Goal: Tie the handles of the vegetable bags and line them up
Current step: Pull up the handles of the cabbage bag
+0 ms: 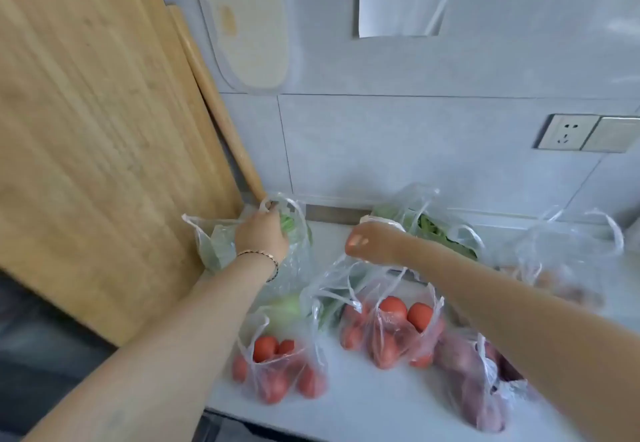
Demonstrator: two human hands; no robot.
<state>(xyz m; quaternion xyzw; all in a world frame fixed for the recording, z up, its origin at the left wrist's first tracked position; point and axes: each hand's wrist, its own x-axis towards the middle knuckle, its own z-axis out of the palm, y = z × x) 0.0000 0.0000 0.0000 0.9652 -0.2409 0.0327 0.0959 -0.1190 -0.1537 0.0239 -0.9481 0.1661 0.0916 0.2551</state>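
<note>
On the white countertop [363, 403], seen from the head camera, several clear plastic bags are sitting with their mouths and handle loops pointing up, all of them untied. The person's left hand [262, 233] is reaching to the back left corner and closing its fingers around a handle loop of the clear bag of green vegetables [294, 258], which is standing upright just beside the tall wooden board [97, 130] leaning against the wall. The right hand [372, 244] is curling shut on a thin white handle strip, though I cannot tell which bag it belongs to. Behind it, a second clear bag of leafy greens [433, 227] is leaning toward the grey tiled wall [415, 143]. Nearer the counter's front edge, two clear bags of red tomatoes [277, 369] [398, 334] are standing side by side, and a clear bag of purple-skinned vegetables [478, 386] is lying to their right, its long axis running toward the front edge.
</note>
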